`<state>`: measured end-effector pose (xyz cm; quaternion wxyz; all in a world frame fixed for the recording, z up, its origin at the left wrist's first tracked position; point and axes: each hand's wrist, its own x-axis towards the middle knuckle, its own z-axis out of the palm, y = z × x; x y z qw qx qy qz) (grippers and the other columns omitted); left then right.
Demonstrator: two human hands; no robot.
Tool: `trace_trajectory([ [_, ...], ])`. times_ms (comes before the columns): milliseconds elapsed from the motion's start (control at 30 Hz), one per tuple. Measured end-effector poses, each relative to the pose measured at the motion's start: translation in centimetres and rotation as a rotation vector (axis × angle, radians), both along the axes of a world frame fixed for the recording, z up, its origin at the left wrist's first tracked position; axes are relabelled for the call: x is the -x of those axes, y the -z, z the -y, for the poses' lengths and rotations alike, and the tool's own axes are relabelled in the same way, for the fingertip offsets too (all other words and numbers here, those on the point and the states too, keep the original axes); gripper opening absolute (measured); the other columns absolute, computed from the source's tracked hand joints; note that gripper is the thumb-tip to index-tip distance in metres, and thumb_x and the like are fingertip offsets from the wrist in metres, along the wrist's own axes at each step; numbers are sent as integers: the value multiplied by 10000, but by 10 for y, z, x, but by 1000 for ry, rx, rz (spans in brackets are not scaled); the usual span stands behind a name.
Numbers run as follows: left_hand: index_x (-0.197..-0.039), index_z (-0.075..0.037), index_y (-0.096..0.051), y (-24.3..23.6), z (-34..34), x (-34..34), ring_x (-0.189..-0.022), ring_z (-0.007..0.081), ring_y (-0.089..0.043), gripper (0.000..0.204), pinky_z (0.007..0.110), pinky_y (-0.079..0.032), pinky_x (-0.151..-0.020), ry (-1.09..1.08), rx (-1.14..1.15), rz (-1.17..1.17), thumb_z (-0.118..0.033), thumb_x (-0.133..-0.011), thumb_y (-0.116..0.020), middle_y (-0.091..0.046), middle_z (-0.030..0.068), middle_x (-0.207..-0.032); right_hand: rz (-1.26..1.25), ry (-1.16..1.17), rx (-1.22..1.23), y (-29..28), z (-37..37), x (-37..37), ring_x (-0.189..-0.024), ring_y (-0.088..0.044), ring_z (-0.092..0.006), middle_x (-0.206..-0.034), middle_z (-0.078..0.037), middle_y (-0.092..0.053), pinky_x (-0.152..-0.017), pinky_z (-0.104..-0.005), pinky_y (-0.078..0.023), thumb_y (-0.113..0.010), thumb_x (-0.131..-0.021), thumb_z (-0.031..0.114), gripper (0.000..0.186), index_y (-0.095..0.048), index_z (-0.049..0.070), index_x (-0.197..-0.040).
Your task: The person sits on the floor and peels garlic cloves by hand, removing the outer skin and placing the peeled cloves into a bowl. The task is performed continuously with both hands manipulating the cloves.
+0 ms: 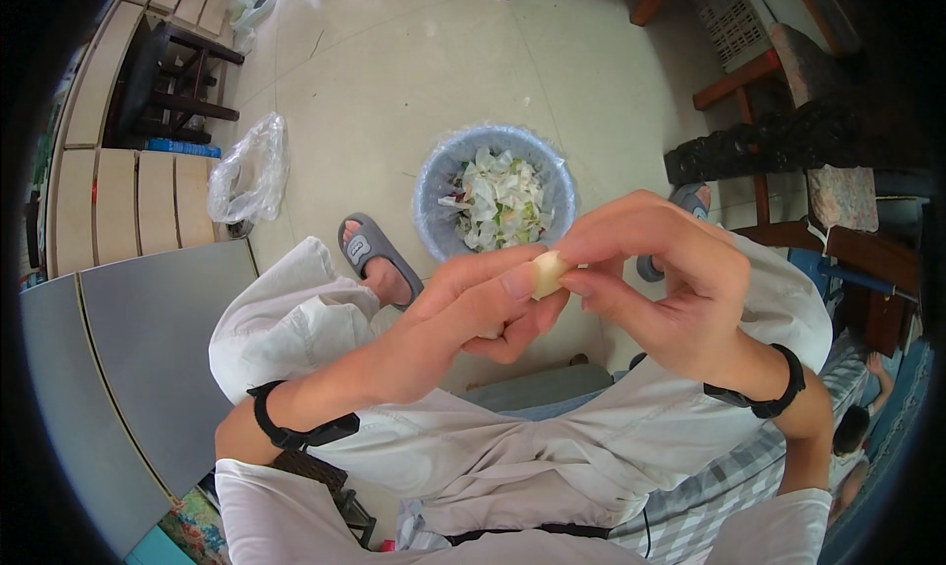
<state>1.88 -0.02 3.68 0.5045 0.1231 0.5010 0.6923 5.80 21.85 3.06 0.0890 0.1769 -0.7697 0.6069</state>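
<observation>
A pale cream garlic clove (548,274) is held up between my two hands, above my lap. My left hand (448,319) grips it between thumb and fingers, with the other fingers curled beneath. Thumb and fingertips of my right hand (680,284) pinch the clove's right side. Just beyond my hands, on the floor, stands a round bin (425,210) with a clear plastic liner. White papery peels (501,193) mixed with some green and dark red scraps lie in it. My fingers hide part of the clove.
A crumpled clear plastic bag (251,171) lies left of the bin. Grey cabinet doors (168,338) run along the left, with a dark stool (182,82) farther off. Wooden furniture (759,141) stands on the right. Another person (849,437) is at the lower right.
</observation>
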Motion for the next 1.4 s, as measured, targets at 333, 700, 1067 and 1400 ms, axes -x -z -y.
trace_trajectory([
  [333, -1226, -42, -546, 7, 7, 3, -574, 47, -270, 458, 239, -186, -529, 114, -167, 2, -450, -1118, -367, -411, -58, -764, -157, -46, -31, -3, -3, 0, -830, -722, -196, -1051, -191, -709, -656, -274, -589, -762, -783, -147, 298, -694, 2, -1032],
  [700, -1130, -48, -558, 4, 4, 0, -558, 49, -239, 483, 245, -167, -537, 99, -140, -10, -470, -1121, -323, -340, -68, -655, -192, -28, -62, 0, -4, -1, -818, -719, -201, -1021, -182, -715, -654, -267, -575, -805, -794, -85, 315, -702, 15, -1074],
  [1067, -1100, -51, -567, 1, 5, 0, -567, 55, -241, 483, 254, -166, -541, 106, -124, 12, -472, -1116, -330, -350, -59, -672, -215, -19, -103, 0, -3, -3, -813, -718, -193, -1004, -170, -722, -649, -262, -568, -805, -807, -67, 294, -706, 14, -1071],
  [1400, -1138, -44, -551, -3, -3, -6, -589, 46, -292, 367, 231, -221, -543, -23, -46, -90, -360, -1128, -365, -388, -58, -733, -18, 31, -91, -14, -1, -2, -729, -708, -170, -910, -107, -715, -669, -275, -578, -764, -822, -74, 252, -737, 8, -1058],
])
